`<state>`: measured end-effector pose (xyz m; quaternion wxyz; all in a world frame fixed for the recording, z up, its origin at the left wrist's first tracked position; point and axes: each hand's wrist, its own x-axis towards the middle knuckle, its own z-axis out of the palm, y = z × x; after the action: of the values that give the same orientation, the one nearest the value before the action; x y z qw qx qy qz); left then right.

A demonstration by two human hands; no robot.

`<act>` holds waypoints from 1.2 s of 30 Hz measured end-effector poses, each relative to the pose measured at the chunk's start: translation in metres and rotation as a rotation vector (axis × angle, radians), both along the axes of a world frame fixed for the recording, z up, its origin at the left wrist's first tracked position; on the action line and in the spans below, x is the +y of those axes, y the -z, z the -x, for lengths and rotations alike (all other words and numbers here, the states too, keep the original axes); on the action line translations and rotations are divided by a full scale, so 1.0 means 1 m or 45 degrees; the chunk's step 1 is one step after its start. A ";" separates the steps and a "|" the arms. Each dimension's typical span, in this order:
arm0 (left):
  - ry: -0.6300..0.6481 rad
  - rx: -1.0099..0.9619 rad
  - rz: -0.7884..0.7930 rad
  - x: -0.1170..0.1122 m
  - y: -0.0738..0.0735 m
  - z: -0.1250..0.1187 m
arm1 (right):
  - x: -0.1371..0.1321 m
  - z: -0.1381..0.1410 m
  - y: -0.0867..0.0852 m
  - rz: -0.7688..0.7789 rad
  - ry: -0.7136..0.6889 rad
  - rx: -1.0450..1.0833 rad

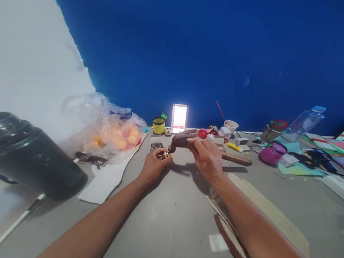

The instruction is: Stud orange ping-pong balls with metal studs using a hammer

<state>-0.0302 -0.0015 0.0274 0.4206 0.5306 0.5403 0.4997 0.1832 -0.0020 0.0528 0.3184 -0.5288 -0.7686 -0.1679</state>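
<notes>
My right hand point(207, 156) is closed around a hammer point(183, 140) just behind its dark metal head; the wooden handle point(237, 159) sticks out to the right over the grey table point(162, 225). The hammer head rests over a small shiny object point(166, 155) pinched in the fingers of my left hand point(153, 165). What that small object is I cannot make out. A little box of small metal pieces point(157, 146) sits just behind my left hand.
A plastic bag of orange balls point(113, 133) and glasses point(91, 160) lie left. A black round container point(23, 153) stands near left. Behind: a yellow cup point(159, 125), white cup with brush point(230, 125), small boxes, purple bowl point(271, 152), clear bottle point(303, 123), coloured papers.
</notes>
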 end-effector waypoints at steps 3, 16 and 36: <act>-0.002 0.029 -0.010 -0.002 -0.003 0.000 | -0.002 0.004 0.001 0.011 -0.019 -0.019; -0.004 0.081 -0.055 -0.002 -0.002 0.001 | 0.003 -0.001 0.002 -0.009 0.033 0.023; 0.089 -0.016 -0.080 -0.003 0.001 -0.002 | 0.005 -0.005 0.001 0.136 0.121 0.033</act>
<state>-0.0287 -0.0045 0.0266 0.4243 0.5591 0.5028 0.5046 0.1884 0.0029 0.0514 0.2912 -0.5830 -0.7464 -0.1348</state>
